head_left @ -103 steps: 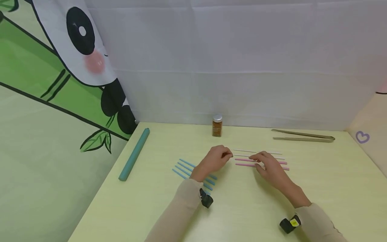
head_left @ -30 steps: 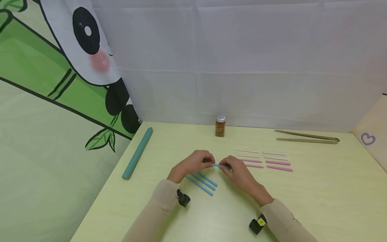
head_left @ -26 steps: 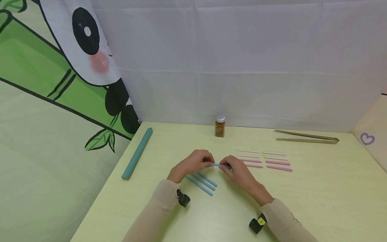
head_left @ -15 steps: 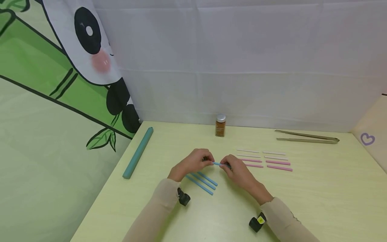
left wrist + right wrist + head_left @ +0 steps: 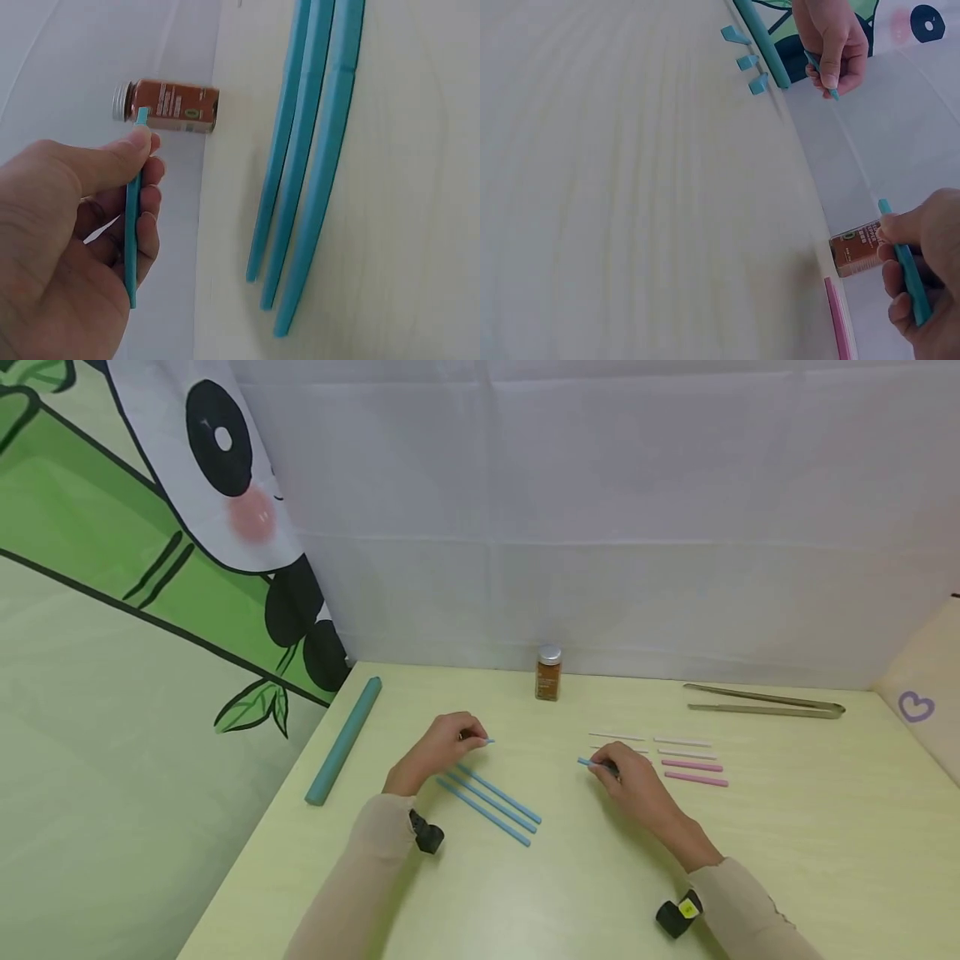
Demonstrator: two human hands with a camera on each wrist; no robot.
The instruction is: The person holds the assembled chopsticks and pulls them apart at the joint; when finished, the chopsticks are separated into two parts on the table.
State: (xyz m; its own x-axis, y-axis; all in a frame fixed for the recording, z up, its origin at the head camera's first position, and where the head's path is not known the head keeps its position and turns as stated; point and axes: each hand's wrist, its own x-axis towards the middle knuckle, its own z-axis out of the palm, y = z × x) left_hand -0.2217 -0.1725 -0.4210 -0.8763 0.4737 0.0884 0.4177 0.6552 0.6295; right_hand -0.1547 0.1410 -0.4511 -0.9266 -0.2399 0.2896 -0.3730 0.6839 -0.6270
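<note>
Head view: a pale table point(image 5: 600, 885) spreads beneath a person's left hand point(image 5: 439, 749) and right hand point(image 5: 636, 785), with three long blue sticks point(image 5: 492, 802) near the left, pink sticks point(image 5: 692, 766) near the right, one short blue piece point(image 5: 131, 236) pinched in the left fingertips and a second blue piece point(image 5: 913, 283) in the right.

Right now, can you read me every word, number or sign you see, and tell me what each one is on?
No word or number is clear enough to quote.
Small brown bottle with a silver lid: pale lettering, too blurred to read; also a round green mark.
Square yellow sticker on the boxy black right-wrist camera: too small to read.
Pale panel at the right: one purple heart outline, no words.
</note>
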